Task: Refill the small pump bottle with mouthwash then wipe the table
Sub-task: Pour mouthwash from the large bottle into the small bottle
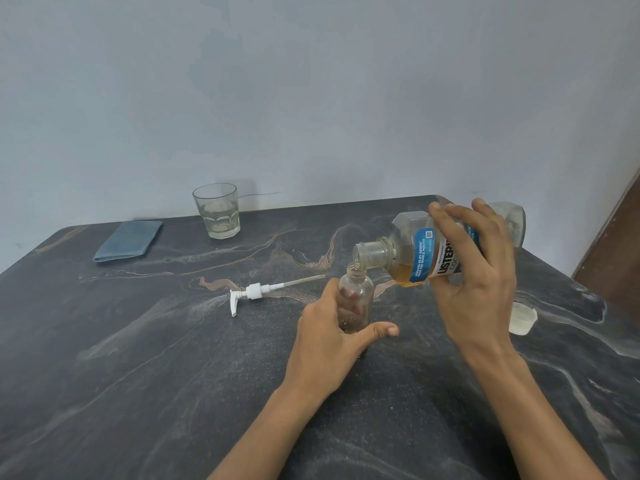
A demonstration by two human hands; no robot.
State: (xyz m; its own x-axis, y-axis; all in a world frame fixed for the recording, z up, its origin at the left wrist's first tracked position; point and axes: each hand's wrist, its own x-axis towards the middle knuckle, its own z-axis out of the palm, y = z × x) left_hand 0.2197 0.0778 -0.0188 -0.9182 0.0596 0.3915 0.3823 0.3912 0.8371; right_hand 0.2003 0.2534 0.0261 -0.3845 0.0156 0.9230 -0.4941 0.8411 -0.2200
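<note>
Standing upright on the dark marbled table (145,358), the small clear bottle (356,296) is showing an open neck and looks nearly empty, with a little brownish tint low inside. The left hand (332,344) is wrapping its fingers round the bottle's body, thumb stretched out in front. The right hand (478,271) is gripping the large mouthwash bottle (415,251), tipping it almost level so its uncapped mouth is sitting just above the small bottle's neck; amber liquid is pooling in the lower side. Its blue label is reading "LISTERI", partly covered by fingers, with "99.9% GERMS" and "WHOLE MOUTH" in smaller print. The white pump head (256,292) with its dip tube is lying flat to the left, apart from the bottles. A clear cap (523,318) is resting behind the right wrist, near the table's right edge. A folded blue cloth (130,240) and a drinking glass (216,211) are sitting by the far edge against the wall, leaving bare tabletop on the near left.
</note>
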